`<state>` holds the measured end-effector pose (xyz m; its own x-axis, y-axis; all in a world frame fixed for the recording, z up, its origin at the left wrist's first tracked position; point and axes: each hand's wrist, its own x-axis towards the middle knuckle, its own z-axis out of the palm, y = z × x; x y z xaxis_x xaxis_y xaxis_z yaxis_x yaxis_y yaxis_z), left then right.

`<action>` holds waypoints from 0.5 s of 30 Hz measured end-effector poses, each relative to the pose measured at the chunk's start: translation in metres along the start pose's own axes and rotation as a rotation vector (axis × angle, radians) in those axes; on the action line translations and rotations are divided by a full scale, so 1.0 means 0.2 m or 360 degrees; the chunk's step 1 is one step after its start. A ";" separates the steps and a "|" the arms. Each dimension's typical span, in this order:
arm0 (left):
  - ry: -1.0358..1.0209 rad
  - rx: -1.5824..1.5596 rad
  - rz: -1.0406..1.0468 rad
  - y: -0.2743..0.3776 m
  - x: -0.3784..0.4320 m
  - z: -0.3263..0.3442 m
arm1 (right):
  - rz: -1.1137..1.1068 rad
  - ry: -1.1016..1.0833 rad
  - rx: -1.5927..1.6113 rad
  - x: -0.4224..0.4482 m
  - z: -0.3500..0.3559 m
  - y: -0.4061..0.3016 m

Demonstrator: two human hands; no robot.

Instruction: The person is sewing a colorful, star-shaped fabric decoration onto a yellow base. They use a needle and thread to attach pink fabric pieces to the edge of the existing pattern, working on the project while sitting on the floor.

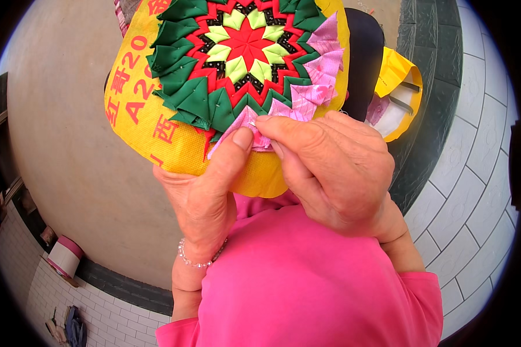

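Observation:
A round patchwork of folded fabric points lies on a yellow woven backing that bears printed writing. At its centre is a red star, ringed by lime, black dotted and red points. Dark green folded pieces form an outer ring, and pink patterned pieces overlap it on the right and lower edge. My left hand grips the near edge, thumb pressing on the lowest pink piece. Just beside that thumb, my right hand pinches a thin, shiny needle or pin at the pink fabric; the fingers partly hide it.
To the right, an open yellow container with a white inside holds pink fabric and dark strips. Beyond it runs a dark stone border beside pale tiles. A white and pink bin stands at lower left.

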<state>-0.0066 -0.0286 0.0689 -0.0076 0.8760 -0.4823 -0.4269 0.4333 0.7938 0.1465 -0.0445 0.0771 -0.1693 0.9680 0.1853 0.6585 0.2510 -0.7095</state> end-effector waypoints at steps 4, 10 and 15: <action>0.0002 -0.0015 0.0007 0.00 0.00 0.01 | -0.0019 -0.0007 -0.0032 0.00 0.00 0.01; 0.0005 0.0036 0.0014 0.00 0.00 0.00 | -0.0035 0.0005 -0.0032 0.00 0.00 0.00; -0.0074 0.0492 0.0227 -0.02 0.01 -0.04 | -0.0061 -0.0026 -0.0036 0.01 0.00 0.00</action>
<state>-0.0124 -0.0301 0.0607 -0.0033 0.9380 -0.3466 -0.1300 0.3432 0.9302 0.1470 -0.0430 0.0780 -0.2068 0.9576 0.2008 0.6678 0.2881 -0.6863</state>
